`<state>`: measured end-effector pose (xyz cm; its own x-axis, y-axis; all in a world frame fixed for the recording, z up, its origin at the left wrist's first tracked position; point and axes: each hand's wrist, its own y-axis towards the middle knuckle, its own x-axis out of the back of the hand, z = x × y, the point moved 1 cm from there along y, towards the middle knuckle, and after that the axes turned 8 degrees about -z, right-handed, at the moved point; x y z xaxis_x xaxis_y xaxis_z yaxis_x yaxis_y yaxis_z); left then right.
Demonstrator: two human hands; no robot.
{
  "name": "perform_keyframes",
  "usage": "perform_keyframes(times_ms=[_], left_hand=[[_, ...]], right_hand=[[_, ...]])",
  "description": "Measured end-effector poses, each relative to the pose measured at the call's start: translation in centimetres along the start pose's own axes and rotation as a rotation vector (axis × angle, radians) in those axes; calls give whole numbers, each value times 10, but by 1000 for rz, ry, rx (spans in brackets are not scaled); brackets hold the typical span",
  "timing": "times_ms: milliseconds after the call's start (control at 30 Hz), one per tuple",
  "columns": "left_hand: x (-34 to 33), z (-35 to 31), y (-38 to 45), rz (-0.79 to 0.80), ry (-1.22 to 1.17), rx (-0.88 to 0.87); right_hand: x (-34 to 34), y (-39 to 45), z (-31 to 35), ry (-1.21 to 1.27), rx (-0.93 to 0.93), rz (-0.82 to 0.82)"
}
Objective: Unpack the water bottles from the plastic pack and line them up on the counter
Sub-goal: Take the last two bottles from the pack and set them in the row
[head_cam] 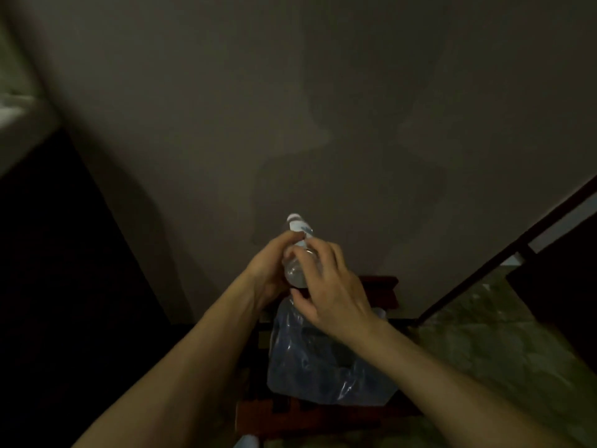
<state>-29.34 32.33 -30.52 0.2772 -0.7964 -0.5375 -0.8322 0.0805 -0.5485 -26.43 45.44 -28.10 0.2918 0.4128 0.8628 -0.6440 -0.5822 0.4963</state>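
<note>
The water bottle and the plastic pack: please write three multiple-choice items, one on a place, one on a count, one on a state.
1. Where is the plastic pack?
A. below the hands
B. above the hands
C. on the wall

2. How many hands hold the bottle?
A. none
B. one
C. two

3. How is the bottle?
A. lifted above the pack
B. lying on the floor
C. inside the pack

Answers: 1 A, the pack lies under both wrists. 2 C, left hand and right hand both grip it. 3 A, it is raised against the wall.
</note>
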Motion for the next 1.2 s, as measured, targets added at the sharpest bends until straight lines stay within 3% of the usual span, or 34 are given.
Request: perform_keyframes(times_ms=[67,133,233,333,567,867,1200], left_hand=[[0,-10,-20,-12,-24,-75],[1,-20,-41,-12,-27,-127],[1,-41,-69,-31,45,-238],[3,-62,-88,-98,117,-376],[39,-126,-130,-259,357,-644],[149,-224,-219,-266,695,-895],[278,-301,-274,-366,745,-1033]], right_hand=[[4,3,10,237,-139,-81],[10,12,18,517,-393,-132],[18,32,34,975,-783,-22],[22,53,52,1231,-907,96],[31,100,95,1408,-695,58],[-5,182,219,1282,-470,-26],[-43,267,359,1125,-469,-34]])
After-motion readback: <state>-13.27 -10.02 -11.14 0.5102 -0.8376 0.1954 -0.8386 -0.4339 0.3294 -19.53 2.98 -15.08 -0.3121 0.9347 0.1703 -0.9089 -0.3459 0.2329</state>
